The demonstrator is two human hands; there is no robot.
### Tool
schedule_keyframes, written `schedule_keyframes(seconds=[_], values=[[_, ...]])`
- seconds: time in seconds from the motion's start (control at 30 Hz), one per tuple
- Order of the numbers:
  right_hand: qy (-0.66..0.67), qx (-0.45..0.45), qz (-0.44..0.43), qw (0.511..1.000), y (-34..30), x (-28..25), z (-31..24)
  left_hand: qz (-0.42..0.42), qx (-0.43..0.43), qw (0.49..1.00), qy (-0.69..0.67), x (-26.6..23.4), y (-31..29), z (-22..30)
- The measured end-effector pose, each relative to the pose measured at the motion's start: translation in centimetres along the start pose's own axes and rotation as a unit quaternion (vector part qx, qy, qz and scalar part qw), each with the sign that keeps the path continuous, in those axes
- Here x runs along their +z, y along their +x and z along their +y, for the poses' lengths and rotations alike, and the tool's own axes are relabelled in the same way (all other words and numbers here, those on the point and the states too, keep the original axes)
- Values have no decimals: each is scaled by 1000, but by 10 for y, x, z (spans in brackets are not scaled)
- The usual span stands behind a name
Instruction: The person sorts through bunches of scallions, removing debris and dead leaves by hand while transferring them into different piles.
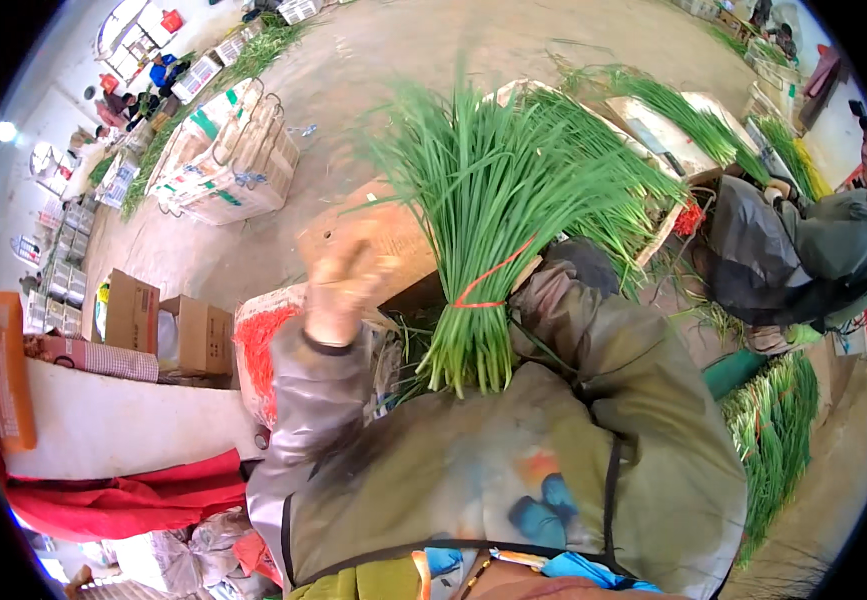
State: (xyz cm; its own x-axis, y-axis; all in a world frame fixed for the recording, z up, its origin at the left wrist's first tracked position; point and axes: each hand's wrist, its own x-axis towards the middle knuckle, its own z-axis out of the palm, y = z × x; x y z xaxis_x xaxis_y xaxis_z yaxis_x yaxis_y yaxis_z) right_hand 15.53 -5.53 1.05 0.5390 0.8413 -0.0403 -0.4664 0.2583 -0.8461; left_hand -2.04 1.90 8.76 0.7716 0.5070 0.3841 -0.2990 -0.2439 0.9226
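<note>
A thick bunch of long green chives (493, 200) stands upright before my chest, stalk ends down and leaf tips fanning away. A red tie (480, 304) circles its stalks, with a strand running up across the leaves. Mostly hidden behind the bunch, my right hand (527, 273) grips it from the right side. My left hand (343, 290) is raised left of the bunch, apart from it. Motion blurs it, but its fingers look spread with nothing visible in them. Beneath that hand lies a brown board (383, 235).
A box of red ties (268, 350) sits beside my left forearm. More chives (603, 170) lie ahead to the right, near a knife (665, 150). A co-worker (803, 240) sits at the right. White plastic crates (228, 160) and cardboard boxes (198, 335) stand to the left.
</note>
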Motion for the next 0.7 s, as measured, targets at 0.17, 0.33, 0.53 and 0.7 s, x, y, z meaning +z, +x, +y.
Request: schedule_keyframes(seconds=[0.17, 0.33, 0.53, 0.7], values=[[37, 28, -13, 999, -2, 13, 15, 31, -222, 972, 76, -54, -38, -100], [35, 54, -24, 998, 12, 7, 22, -3, -199, 882, -426, 21, -15, -126], [-203, 121, -117, 965, 46, -70, -15, -52, -178, 861, -473, 31, -5, -113], [-512, 160, -321, 781, -1, -107, -113, 28, -201, 884, -422, 29, 0, -85]])
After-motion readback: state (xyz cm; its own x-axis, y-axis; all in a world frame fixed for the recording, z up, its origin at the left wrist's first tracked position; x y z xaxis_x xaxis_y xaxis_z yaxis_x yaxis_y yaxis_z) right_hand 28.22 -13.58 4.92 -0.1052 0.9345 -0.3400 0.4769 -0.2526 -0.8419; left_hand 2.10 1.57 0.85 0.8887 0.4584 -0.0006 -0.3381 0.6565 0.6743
